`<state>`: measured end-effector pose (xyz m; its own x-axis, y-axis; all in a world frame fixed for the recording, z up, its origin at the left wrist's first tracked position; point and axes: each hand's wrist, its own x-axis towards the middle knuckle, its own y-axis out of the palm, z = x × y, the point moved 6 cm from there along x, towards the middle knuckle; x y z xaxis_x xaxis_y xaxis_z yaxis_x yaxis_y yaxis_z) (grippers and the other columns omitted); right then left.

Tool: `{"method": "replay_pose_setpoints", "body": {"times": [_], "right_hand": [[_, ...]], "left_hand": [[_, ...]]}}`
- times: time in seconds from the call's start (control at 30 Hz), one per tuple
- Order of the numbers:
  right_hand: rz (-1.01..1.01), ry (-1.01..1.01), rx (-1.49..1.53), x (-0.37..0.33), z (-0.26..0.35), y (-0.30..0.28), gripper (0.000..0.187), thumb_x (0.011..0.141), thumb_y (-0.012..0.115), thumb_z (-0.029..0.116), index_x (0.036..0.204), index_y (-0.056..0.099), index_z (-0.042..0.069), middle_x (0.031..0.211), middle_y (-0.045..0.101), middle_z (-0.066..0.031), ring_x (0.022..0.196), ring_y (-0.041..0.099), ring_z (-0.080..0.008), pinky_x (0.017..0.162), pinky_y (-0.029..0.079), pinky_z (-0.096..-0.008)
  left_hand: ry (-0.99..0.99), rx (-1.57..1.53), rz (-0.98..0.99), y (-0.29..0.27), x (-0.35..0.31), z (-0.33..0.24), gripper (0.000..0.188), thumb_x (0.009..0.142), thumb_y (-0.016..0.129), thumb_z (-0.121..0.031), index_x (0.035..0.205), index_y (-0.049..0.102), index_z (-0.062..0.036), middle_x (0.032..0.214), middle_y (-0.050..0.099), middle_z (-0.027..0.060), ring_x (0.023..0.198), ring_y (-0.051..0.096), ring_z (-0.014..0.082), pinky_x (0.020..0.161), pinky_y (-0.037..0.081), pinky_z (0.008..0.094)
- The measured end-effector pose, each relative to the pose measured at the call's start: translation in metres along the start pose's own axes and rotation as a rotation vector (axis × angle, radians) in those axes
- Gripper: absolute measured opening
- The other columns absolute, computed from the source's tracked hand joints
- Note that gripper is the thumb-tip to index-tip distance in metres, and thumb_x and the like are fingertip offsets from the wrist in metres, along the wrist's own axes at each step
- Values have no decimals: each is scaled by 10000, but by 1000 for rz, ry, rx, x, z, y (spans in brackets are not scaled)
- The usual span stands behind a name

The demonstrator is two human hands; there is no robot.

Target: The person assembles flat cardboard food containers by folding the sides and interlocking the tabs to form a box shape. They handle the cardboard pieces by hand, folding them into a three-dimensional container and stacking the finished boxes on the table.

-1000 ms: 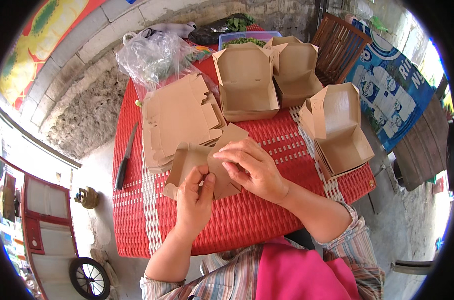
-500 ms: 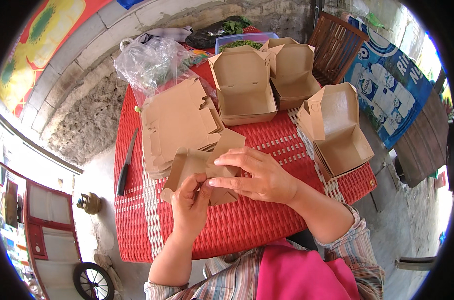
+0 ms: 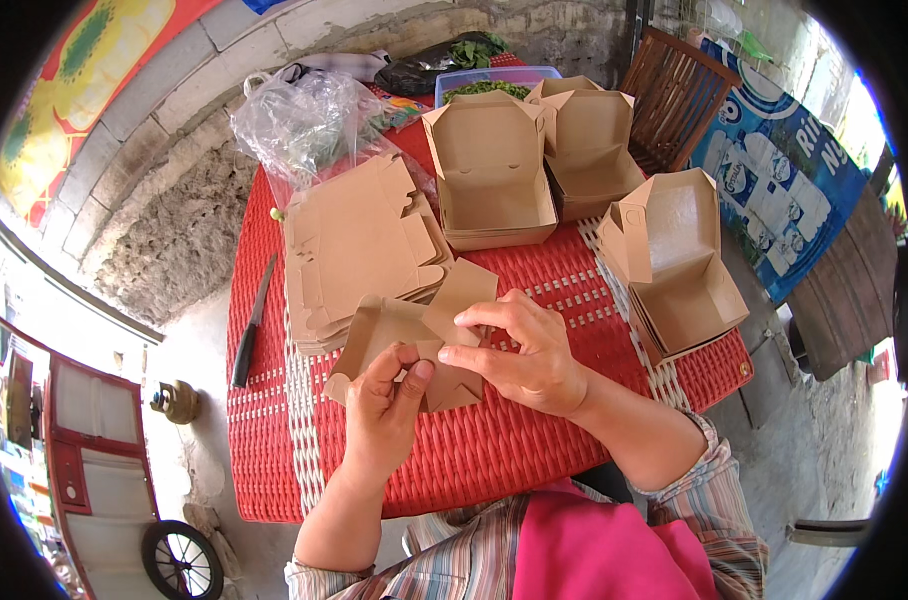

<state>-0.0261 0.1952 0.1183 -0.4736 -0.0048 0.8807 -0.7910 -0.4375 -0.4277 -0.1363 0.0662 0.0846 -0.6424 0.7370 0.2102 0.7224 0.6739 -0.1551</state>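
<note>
A partly folded brown cardboard food box (image 3: 379, 325) sits over the near part of the table, its walls and flaps half raised. My left hand (image 3: 382, 395) pinches the box's near edge between thumb and curled fingers. At the right side of the same box is my right hand (image 3: 529, 355), its index finger and thumb apart beside a raised flap; its other fingers are partly hidden. Behind the box lies a stack of flat cardboard blanks (image 3: 359, 235). Folded boxes stand with lids up: one (image 3: 494, 205) at the far middle, one (image 3: 689, 300) at the right.
A black-handled knife (image 3: 244, 352) lies left of the stack. Farther back are a clear plastic bag (image 3: 309, 120), a tub of greens (image 3: 494, 80) and another folded box (image 3: 594, 160). The red woven table (image 3: 534, 450) has a wooden chair (image 3: 674, 95) behind it.
My right hand has drawn slightly right along the box, away from my left fingers. The left hand keeps its pinch, and the box stays nearly in place.
</note>
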Motion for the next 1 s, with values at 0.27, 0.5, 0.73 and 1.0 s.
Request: {"method": "replay_pose_setpoints", "body": {"times": [0.27, 0.5, 0.73, 1.0], "right_hand": [[38, -16, -28, -2, 3, 6, 257, 733, 723, 89, 987, 689, 109, 1109, 593, -90, 896, 604, -249, 635, 543, -310], [94, 21, 202, 1, 2, 9, 261, 810, 660, 28, 1065, 691, 71, 1137, 596, -108, 974, 595, -284, 850, 516, -408], [57, 259, 404, -4, -17, 13, 281, 890, 619, 36, 1169, 655, 44, 1096, 610, -102, 953, 590, -268, 833, 488, -368], [92, 319, 471, -5, -18, 23, 309, 909, 645, 93, 1217, 647, 73, 1235, 575, -101, 1117, 557, -279, 956, 449, -388]], "left_hand": [[-85, -74, -17, 0, 0, -2, 117, 994, 572, -80, 981, 612, 30, 816, 581, -29, 754, 486, 27, 677, 424, 186], [-85, -132, -119, -13, 1, 3, 107, 949, 633, -43, 1035, 633, 21, 867, 649, 7, 790, 579, 44, 686, 485, 195], [-54, -164, -130, -8, 0, -4, 173, 928, 657, -27, 1091, 608, 3, 886, 657, 20, 776, 594, 53, 665, 484, 188], [9, -138, -161, -10, -2, -3, 139, 934, 647, -22, 1061, 594, -3, 858, 637, 5, 734, 547, 36, 636, 426, 181]]}}
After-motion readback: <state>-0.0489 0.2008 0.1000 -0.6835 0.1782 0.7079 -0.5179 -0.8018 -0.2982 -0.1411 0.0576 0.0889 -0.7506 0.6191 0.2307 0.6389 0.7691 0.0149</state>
